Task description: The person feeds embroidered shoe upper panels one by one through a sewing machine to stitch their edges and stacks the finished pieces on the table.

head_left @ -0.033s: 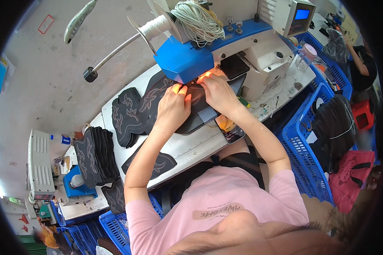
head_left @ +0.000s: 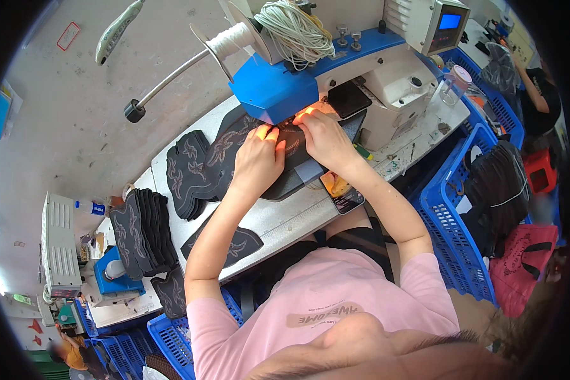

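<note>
Under the blue head (head_left: 275, 88) of a sewing-type machine lies a dark embroidered panel (head_left: 285, 171), its stitched pattern lit by a warm lamp. My left hand (head_left: 258, 157) rests on this panel with bent fingers closed at the lit spot. Beside it, my right hand (head_left: 326, 138) has its fingers pinched together at the panel's edge close to the machine head. Their fingertips are partly hidden under the head. To the left is a stack of similar embroidered panels (head_left: 187, 171), and one loose panel (head_left: 231, 244) lies nearer me.
A thread spool (head_left: 231, 41) and a coil of white cord (head_left: 294, 31) sit on top. A phone (head_left: 348, 98) lies by the machine, another phone (head_left: 343, 193) at the table edge. More panels (head_left: 142, 231) stand left. Blue baskets (head_left: 446, 215) are at right; a co-worker (head_left: 541, 95) is beyond.
</note>
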Demonstrator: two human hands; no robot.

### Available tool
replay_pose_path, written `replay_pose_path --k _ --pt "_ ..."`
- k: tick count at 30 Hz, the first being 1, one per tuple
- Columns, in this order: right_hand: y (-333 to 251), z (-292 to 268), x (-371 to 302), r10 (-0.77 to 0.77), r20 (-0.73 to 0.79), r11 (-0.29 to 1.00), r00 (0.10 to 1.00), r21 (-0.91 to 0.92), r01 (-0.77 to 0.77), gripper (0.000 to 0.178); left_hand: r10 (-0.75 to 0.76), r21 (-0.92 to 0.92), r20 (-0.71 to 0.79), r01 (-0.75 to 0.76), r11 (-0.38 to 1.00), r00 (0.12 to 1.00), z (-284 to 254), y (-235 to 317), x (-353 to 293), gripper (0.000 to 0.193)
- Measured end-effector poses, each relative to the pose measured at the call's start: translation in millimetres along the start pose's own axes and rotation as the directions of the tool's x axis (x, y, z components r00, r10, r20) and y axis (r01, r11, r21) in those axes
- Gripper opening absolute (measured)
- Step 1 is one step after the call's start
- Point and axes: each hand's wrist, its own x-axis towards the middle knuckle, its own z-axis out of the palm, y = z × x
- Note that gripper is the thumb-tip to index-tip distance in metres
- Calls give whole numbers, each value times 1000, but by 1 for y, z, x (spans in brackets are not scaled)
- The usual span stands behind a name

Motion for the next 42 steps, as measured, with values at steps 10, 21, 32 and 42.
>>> replay_pose_path --k 10,21,32,42 --pt "-11 -4 -4 68 24 996 997 50 -69 11 -22 79 25 20 997 999 1 -5 0 28" --pt "-9 -4 -9 -40 86 998 996 51 36 13 -40 -92 41 44 995 998 1 -10 -5 26" --pt "-8 -3 -10 -95 148 994 984 -39 102 18 70 -127 21 -67 990 997 -2 -14 -13 25" --pt "-8 -1 -8 -106 205 982 973 -135 136 24 38 -24 31 -37 999 999 -3 -8 -13 31"
